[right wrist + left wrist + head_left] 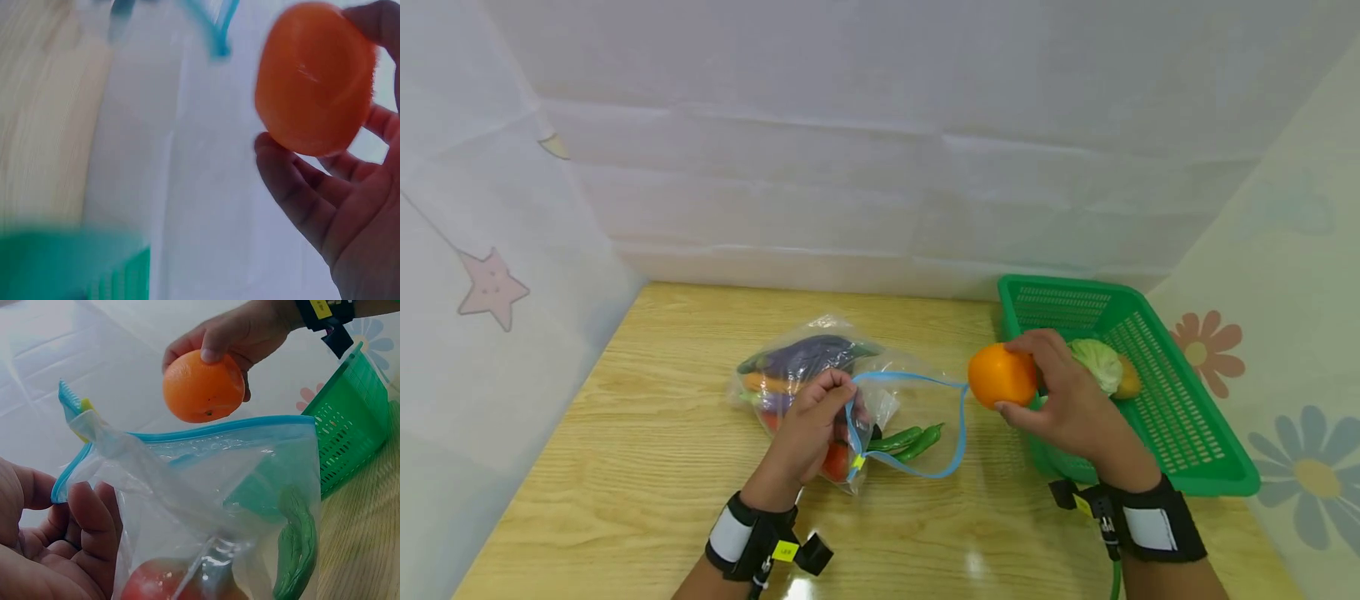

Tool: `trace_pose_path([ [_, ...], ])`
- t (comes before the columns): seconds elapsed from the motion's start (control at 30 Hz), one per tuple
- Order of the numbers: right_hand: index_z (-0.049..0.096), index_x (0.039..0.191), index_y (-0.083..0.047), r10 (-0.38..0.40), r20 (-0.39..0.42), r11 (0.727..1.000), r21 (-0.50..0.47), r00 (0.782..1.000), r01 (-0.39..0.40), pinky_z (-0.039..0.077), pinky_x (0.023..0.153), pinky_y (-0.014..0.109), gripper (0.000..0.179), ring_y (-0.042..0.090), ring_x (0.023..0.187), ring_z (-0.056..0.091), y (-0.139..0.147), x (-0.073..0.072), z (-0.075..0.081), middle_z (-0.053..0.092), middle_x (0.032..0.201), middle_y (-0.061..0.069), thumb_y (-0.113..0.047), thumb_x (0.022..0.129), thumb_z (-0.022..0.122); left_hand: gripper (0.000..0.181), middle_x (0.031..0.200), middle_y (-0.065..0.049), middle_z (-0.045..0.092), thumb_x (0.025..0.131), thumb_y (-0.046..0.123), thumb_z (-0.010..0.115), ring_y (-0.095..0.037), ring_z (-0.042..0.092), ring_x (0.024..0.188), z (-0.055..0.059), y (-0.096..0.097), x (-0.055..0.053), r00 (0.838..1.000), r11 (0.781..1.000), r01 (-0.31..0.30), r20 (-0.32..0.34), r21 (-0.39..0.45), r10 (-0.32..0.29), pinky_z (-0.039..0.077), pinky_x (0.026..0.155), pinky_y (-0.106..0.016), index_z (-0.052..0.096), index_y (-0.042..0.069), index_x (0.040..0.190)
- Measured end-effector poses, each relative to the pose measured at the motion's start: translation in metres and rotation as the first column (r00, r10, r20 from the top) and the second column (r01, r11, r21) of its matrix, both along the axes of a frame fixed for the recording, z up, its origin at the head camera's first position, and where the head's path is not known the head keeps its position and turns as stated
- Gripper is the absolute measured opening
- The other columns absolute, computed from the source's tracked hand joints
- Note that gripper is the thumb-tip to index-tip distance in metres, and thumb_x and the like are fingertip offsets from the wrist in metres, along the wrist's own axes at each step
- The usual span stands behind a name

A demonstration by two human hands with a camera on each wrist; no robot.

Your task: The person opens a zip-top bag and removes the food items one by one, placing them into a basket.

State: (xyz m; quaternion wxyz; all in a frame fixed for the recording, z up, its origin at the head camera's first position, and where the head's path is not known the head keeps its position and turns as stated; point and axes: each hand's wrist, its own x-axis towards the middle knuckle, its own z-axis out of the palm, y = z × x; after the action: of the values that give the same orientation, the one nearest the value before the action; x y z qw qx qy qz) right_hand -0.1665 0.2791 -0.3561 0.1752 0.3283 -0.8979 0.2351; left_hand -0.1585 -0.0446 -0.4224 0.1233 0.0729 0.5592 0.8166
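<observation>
Well, round orange, clear plastic bag

Zip bag gapes at its mouth — green basket bars the right

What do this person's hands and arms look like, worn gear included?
The left hand and right hand are ungloved, and no sleeves show. The black left strap has a white patch, a yellow label and a small black block; the black right strap is similar, with a green cable below it.
</observation>
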Motion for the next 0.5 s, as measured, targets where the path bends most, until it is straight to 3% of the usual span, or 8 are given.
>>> trace_pose_path([
  [0.1, 0.049, 0.127, 0.0, -0.097, 0.001, 0.995, -0.015, 0.995, 0.097, 0.048, 0.07, 0.017, 0.065, 0.019, 0.093, 0.051, 0.017, -0.012, 0.0, 0.047, 0.123, 0.017, -0.003, 0.072, 0.083, 0.012, 0.082, -0.006, 0.058, 0.105, 0.01, 0.041, -0.013, 0.057, 0.069, 0.0, 0.0, 0.0, 1.0, 1.0, 0.002, -0.003, 0.002, -0.002, 0.044, 0.055, -0.021, 0.049, 0.004, 0.098],
  [0.27, 0.049, 0.134, 0.0, -0.214, 0.033, 0.975, -0.053, 0.976, 0.216, 0.047, 0.068, 0.019, 0.061, 0.03, 0.098, 0.05, 0.045, -0.035, -0.004, 0.044, 0.128, 0.022, -0.001, 0.08, 0.078, 0.012, 0.082, -0.006, 0.058, 0.105, 0.01, 0.042, -0.013, 0.057, 0.069, 0.0, 0.002, 0.0, 1.0, 1.0, 0.001, -0.002, 0.006, -0.001, 0.044, 0.055, -0.021, 0.049, 0.004, 0.098],
  [0.4, 0.047, 0.14, 0.0, -0.296, 0.098, 0.951, -0.067, 0.95, 0.303, 0.048, 0.073, 0.039, 0.059, 0.039, 0.103, 0.047, 0.065, -0.05, -0.009, 0.04, 0.131, 0.027, -0.003, 0.087, 0.073, 0.011, 0.081, -0.005, 0.059, 0.105, 0.01, 0.042, -0.013, 0.057, 0.068, -0.001, 0.004, 0.0, 1.0, 1.0, 0.012, 0.002, 0.01, -0.012, 0.044, 0.055, -0.022, 0.048, 0.004, 0.098],
  [0.5, 0.043, 0.144, -0.001, -0.353, 0.164, 0.932, -0.022, 0.921, 0.361, 0.045, 0.075, 0.056, 0.059, 0.044, 0.103, 0.045, 0.074, -0.058, -0.011, 0.036, 0.136, 0.03, -0.012, 0.092, 0.069, 0.012, 0.08, -0.005, 0.059, 0.106, 0.011, 0.042, -0.012, 0.056, 0.068, -0.001, 0.005, 0.0, 1.0, 1.0, 0.016, 0.002, 0.01, -0.016, 0.044, 0.055, -0.022, 0.048, 0.004, 0.098],
])
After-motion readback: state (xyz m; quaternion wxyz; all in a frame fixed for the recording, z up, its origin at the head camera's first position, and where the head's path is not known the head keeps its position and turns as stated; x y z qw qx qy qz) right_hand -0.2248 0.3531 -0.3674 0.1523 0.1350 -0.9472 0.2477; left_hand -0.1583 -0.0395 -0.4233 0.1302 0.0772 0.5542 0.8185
